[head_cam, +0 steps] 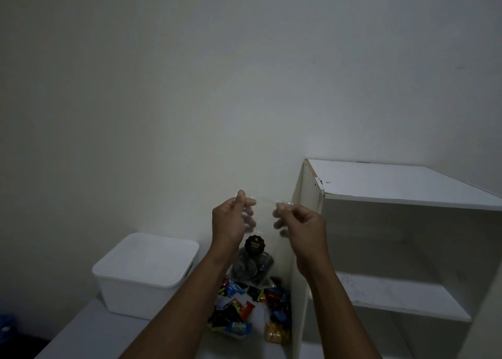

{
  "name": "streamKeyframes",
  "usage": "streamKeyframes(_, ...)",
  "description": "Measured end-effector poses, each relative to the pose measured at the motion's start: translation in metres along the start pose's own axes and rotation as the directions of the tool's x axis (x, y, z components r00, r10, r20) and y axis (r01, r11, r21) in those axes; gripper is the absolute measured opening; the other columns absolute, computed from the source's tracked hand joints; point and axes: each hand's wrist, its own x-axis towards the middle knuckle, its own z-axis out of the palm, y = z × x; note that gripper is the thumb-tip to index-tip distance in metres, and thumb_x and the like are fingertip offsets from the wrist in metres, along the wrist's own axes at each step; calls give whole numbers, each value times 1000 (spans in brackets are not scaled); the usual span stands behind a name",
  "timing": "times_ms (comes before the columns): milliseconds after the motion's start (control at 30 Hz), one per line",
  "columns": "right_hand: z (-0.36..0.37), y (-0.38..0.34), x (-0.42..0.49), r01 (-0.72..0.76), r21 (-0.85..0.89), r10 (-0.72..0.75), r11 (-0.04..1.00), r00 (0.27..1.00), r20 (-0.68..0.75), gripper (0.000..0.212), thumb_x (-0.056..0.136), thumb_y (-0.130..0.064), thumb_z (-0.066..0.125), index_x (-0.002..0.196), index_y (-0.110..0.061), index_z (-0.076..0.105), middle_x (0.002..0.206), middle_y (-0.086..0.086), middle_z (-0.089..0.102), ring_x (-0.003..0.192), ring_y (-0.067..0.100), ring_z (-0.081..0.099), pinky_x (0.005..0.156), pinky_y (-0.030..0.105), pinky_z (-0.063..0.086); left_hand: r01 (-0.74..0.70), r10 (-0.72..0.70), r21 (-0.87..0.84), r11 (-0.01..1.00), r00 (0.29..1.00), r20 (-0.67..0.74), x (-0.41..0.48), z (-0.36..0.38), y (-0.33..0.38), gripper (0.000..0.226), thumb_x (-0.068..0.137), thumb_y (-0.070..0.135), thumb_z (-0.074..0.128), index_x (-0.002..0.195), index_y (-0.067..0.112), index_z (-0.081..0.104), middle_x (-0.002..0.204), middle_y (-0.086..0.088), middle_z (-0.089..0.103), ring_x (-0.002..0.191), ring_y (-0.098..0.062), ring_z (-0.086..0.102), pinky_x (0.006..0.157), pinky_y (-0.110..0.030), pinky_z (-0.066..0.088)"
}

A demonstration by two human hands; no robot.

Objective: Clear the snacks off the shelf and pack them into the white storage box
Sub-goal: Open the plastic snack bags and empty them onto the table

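Both hands were raised in front of the wall, each pinching a top corner of a clear plastic bag (259,247). The left hand (231,221) gripped its corner between thumb and forefinger, the other fingers curled loosely behind the film. The right hand (300,223) pinched the opposite corner in the same way, its knuckles bent. The bag hung between them, with dark round snacks and a black label in its lower part. Below it, on the desk (108,328), lay a pile of small wrapped snacks (244,307) and a packet of yellow snacks (277,334), just beside the shelf (407,187). The white storage box (144,274) stood on the desk to the left, near the pile.
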Motion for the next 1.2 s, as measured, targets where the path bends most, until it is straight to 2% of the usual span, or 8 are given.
streamKeyframes(100,3,11,-5,3,-23,-4,1000,1000,-18,12,93,-15,66,98,-12,76,83,4,77,66,13,67,60,26,54,-3,14,153,988,998,-68,3,-7,-14,30,94,42,60,99,15,70,83,0,61,73,-14,58,70,-30,49)
streamKeyframes(200,4,30,-13,21,-41,-22,999,999,-31,13,92,-12,68,100,-18,76,86,1,78,73,17,72,64,26,58,99,-43,265,959,977,-209,-1,-14,-23,43,81,53,71,105,18,60,98,-2,58,88,-17,57,78,-33,50)
streamKeyframes(333,0,53,-30,33,-96,-27,995,998,64,15,92,-10,68,103,-13,76,92,1,78,85,20,74,79,37,61,344,-344,2,939,939,-26,-11,-16,-23,40,80,43,77,94,8,64,93,-7,66,76,-21,65,64,-33,56)
streamKeyframes(433,-3,63,-40,22,-103,-11,994,995,99,15,92,-7,66,103,-10,75,97,3,77,94,21,73,87,42,60,415,-410,-146,898,910,65,-14,-20,-29,28,83,26,77,100,6,68,103,-11,70,93,-25,69,74,-40,61)
streamKeyframes(600,-10,71,-52,-19,-113,34,993,990,134,15,91,-3,66,103,-8,73,103,5,75,97,23,71,89,42,58,477,-460,-173,862,878,128,-20,-29,-43,17,90,11,68,105,3,71,107,-15,72,99,-31,69,78,-42,61)
streamKeyframes(767,-14,69,-53,-77,-113,94,991,984,148,10,93,-15,67,97,-7,71,94,11,74,91,27,72,83,41,60,442,-422,-31,896,873,243,-26,-35,-55,24,86,4,70,110,5,70,102,-14,74,92,-27,72,75,-36,60)
streamKeyframes(1000,-4,76,-56,-172,-88,177,981,983,48,25,100,-17,55,93,1,70,88,18,73,84,30,72,78,36,61,420,-432,102,902,871,234,-23,-42,-63,25,79,9,78,103,3,73,99,-16,75,93,-30,72,85,-46,59)
streamKeyframes(1200,-3,75,-47,-291,-132,288,948,957,-43,32,93,-27,66,84,2,72,75,18,72,66,22,69,68,35,62,369,-425,216,904,832,356,-31,-45,-65,26,81,4,75,107,8,71,97,-12,76,91,-23,73,68,-26,58)
